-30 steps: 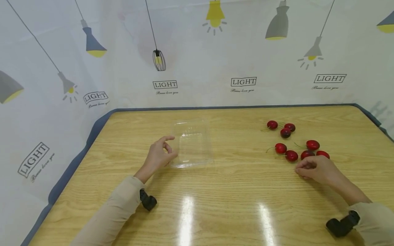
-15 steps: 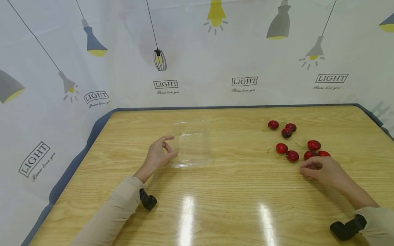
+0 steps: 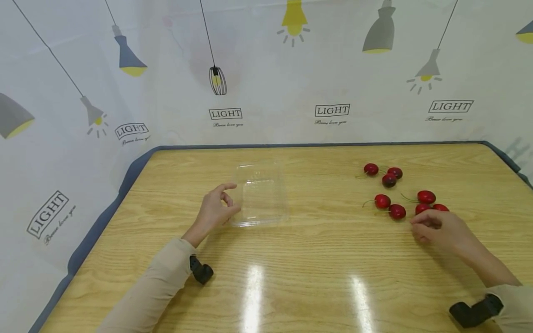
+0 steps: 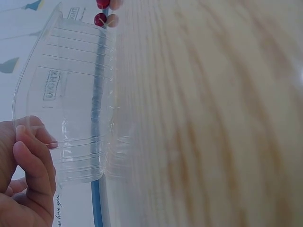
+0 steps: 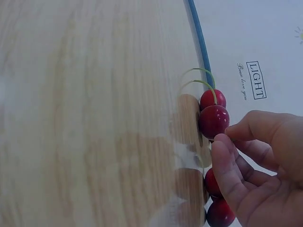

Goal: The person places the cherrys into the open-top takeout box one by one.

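Observation:
My left hand point(image 3: 215, 208) grips the near-left rim of a clear plastic container point(image 3: 264, 199), which stands on the wooden table; its fingers point(image 4: 35, 165) are bent at that rim in the left wrist view. My right hand point(image 3: 447, 231) is low over the table beside a group of dark red cherries, its thumb and forefinger tips together. One cherry point(image 3: 424, 209) lies just beyond these fingertips, partly hidden. I cannot tell whether they pinch a stem. In the right wrist view, the fingertips point(image 5: 221, 138) overlap the edge of a cherry point(image 5: 214, 121) with a green stem.
Behind the right hand lie a cherry point(image 3: 426, 197) and another cherry point(image 3: 440, 208). To their left is a pair with a cherry point(image 3: 382, 201), and farther back a cluster of three with a cherry point(image 3: 389, 180). A lamp-printed white curtain point(image 3: 266, 83) borders the table point(image 3: 316, 259).
My right hand has moved slightly right, and the cherry at its fingertips has shifted a little the same way. My left hand and the container have stayed in place.

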{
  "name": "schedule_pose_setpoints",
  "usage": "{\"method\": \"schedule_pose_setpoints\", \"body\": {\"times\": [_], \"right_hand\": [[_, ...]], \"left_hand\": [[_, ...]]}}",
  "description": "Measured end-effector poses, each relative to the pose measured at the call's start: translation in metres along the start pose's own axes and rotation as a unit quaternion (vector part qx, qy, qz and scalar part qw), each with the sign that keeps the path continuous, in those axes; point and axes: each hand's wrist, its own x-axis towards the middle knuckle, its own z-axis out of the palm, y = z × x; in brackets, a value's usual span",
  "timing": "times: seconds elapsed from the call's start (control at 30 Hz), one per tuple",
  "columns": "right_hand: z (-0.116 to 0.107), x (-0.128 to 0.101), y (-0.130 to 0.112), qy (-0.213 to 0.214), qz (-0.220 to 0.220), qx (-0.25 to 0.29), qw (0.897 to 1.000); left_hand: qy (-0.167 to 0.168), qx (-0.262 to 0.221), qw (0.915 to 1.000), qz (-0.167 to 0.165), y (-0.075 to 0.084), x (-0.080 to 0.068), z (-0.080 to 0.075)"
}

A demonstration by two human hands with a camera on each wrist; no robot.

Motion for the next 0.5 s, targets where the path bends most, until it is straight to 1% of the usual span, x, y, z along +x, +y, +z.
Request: {"method": "schedule_pose_setpoints", "body": {"times": [0.13, 0.2, 0.37, 0.5], "right_hand": [[-0.003, -0.002, -0.001, 0.025, -0.014, -0.01, 1.0], [-0.004, -0.002, -0.002, 0.036, -0.016, -0.006, 0.999], [-0.007, -0.003, -0.001, 0.054, -0.005, 0.006, 0.999], [-0.005, 0.006, 0.029, 0.063, -0.001, 0.018, 0.998]], "left_hand": [[0.0, -0.001, 1.0, 0.0, -0.001, 0.0, 0.0], [0.0, -0.002, 1.0, 0.0, -0.001, 0.0, 0.0], [0.002, -0.007, 1.0, -0.005, -0.001, 0.0, 0.0], [0.002, -0.009, 0.9999, -0.008, -0.001, 0.0, 0.0]]}}
